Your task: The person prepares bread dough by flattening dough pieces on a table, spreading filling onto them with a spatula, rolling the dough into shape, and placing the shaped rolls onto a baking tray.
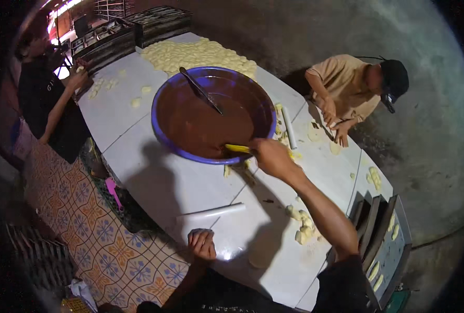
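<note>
1. My right hand (272,157) has its grip pinched on a yellow dough piece (237,148), holding it at the near rim of the blue basin (161,136), its far end touching the brown chocolate-like liquid (200,122).
2. My left hand (201,245) rests curled on the near edge of the tabletop (153,182); its grip is loosely folded and holds nothing.
3. I judge the step in hand to be dipping the piece; the next move calls for a steady lift so the coating drips back inside the rim.
4. Just beyond my right grip, a metal utensil (200,91) leans in the basin.
5. Between my two hands lies a white roller (211,212); a second white rolling pin (289,128) lies just past my right hand.
6. Below my right forearm sits a small heap of dough pieces (302,224).
7. Farther out, two other people work at the tabletop's left and right sides.
</note>
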Motion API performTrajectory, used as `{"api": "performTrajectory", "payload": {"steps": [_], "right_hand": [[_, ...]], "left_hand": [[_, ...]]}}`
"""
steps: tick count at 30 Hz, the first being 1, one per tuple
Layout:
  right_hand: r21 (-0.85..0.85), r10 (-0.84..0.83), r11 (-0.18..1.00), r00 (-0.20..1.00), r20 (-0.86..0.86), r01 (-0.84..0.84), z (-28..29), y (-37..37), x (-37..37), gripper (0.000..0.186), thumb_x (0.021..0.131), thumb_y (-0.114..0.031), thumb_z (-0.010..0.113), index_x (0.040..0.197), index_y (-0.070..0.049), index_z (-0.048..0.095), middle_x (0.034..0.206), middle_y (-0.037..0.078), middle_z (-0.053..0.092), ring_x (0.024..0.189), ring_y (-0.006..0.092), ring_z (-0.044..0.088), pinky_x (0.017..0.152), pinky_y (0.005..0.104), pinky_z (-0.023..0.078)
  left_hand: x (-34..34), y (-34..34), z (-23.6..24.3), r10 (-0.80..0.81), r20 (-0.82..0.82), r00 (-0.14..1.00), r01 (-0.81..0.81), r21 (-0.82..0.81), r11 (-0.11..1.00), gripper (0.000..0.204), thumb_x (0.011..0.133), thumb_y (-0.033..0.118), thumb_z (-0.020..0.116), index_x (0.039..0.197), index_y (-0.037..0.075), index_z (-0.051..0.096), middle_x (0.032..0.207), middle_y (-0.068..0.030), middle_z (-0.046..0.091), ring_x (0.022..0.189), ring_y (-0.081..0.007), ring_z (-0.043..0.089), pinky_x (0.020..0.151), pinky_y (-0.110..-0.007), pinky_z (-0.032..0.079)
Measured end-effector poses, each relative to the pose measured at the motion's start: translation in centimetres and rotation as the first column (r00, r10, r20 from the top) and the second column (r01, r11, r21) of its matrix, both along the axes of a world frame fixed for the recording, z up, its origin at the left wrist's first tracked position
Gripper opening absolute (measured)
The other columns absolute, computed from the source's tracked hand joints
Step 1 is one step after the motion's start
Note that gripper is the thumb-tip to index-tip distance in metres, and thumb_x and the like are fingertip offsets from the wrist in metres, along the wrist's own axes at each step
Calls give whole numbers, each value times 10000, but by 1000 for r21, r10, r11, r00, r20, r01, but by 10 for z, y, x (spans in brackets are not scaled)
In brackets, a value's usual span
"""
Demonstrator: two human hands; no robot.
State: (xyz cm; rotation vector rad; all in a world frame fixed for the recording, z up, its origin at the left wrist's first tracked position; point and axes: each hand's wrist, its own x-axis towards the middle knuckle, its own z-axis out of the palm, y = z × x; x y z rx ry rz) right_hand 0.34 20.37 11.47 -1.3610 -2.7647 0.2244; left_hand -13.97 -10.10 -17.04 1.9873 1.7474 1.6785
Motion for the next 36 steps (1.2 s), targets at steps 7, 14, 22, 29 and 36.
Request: {"api": "performTrajectory", "payload": {"steps": [7,14,22,29,36], "right_hand": [[-172,317,942,929,188,-287,-76,120,-55,216,803,-136,671,976,-15,713,973,242,716,1018,439,682,838,505,564],[-248,296,942,912,284,-228,7,71,-69,325,781,-119,659,1093,-133,749,1022,194,732,1025,384,687,851,493,562],[-307,410,876,909,69,-372,83,-21,39,242,853,-93,641,1077,-84,734,949,172,718,929,364,678,761,478,535],[-318,32,948,999,25,-22,-62,-266,172,579,790,0,641,1348,-155,635,1349,165,545,1111,357,611,877,448,573],[-86,-211,977,952,-222,196,-169,-355,177,457,870,-106,655,1317,-29,603,1416,189,491,990,360,574,771,451,569]], "left_hand": [[1,18,32,13,-99,995,-32,-194,980,279,917,69,592,1189,30,636,1159,-127,659,1086,-311,621,989,-510,469],[-10,-5,47,-48,-131,990,2,-337,942,361,1018,227,601,1273,-28,602,1304,-188,626,1186,-361,604,1007,-508,487],[-20,4,-45,138,-307,942,-73,214,974,256,1029,136,478,1090,-8,681,1046,-152,696,1009,-335,651,925,-494,514],[-10,3,-14,32,-8,999,-33,-253,967,220,953,1,537,1107,-53,684,1026,-191,703,1007,-381,663,941,-505,510],[3,10,37,6,-345,939,-149,-390,909,311,956,100,577,1236,-20,640,1225,-220,645,1167,-412,579,1046,-518,423]]}}
